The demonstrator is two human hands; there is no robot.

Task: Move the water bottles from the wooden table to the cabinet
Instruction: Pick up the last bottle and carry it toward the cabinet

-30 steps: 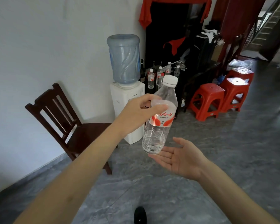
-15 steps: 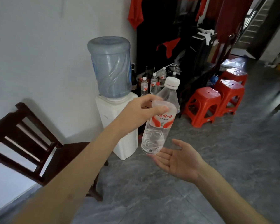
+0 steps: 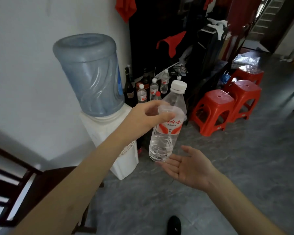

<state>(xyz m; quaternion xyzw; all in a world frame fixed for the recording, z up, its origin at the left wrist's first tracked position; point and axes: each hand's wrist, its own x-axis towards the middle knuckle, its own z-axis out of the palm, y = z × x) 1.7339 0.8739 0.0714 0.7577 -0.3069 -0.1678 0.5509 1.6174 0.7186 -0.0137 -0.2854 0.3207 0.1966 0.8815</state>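
My left hand [image 3: 147, 117] grips a clear water bottle [image 3: 166, 133] with a white cap and a red-and-white label, holding it upright in mid-air around its shoulder. My right hand [image 3: 188, 168] lies open, palm up, just under and to the right of the bottle's base, fingertips close to it. Behind them, several more water bottles [image 3: 154, 89] stand together on a low dark cabinet surface [image 3: 215, 68] beside dark glass bottles [image 3: 129, 85].
A white water dispenser [image 3: 107, 133] with a blue jug [image 3: 90, 73] stands against the wall on the left. A dark wooden chair [image 3: 24, 189] is at the lower left. Red plastic stools [image 3: 214, 109] stand on the grey floor to the right. My shoe [image 3: 174, 226] shows at the bottom.
The view has moved closer to the dispenser and cabinet; the chair has slid to the lower left. Both hands keep the same pose, with the bottle still in my left hand.
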